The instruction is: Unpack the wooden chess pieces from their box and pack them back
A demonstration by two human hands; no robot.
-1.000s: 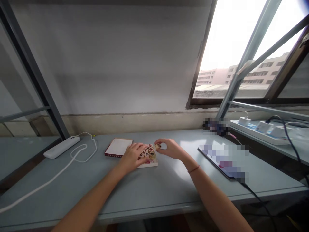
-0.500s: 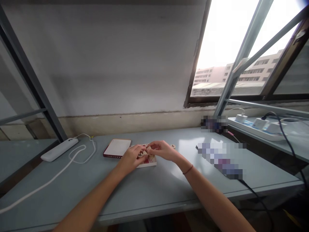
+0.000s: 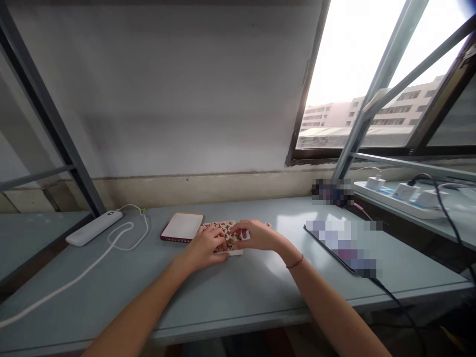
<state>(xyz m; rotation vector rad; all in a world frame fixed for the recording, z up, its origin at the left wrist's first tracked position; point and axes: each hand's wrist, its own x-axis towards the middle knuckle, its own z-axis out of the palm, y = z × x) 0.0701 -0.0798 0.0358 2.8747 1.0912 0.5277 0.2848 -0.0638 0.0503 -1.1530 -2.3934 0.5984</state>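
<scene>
Round, pale Chinese chess pieces (image 3: 225, 225) with red and dark characters fill a shallow white box (image 3: 235, 253) on the desk. My left hand (image 3: 205, 246) lies over the box's left and front part, fingers spread on the pieces and thumb apart along the front rim. From the right, my right hand (image 3: 256, 234) curls thumb and fingers around a Chinese chess piece (image 3: 237, 238) at the box's right side. Part of the box is hidden under both hands. One loose chess piece (image 3: 268, 225) lies on the desk just behind my right hand.
A dark-red-edged box lid (image 3: 183, 226) with a white inside lies left of the box. Farther left is a white power bank (image 3: 94, 228) with a white cable (image 3: 80, 280). A blurred-out flat device (image 3: 340, 248) lies to the right, near a white power strip (image 3: 399, 199).
My hands have spread apart and lowered onto the pieces. More of the piece rows now shows between them. The camera view has shifted slightly.
</scene>
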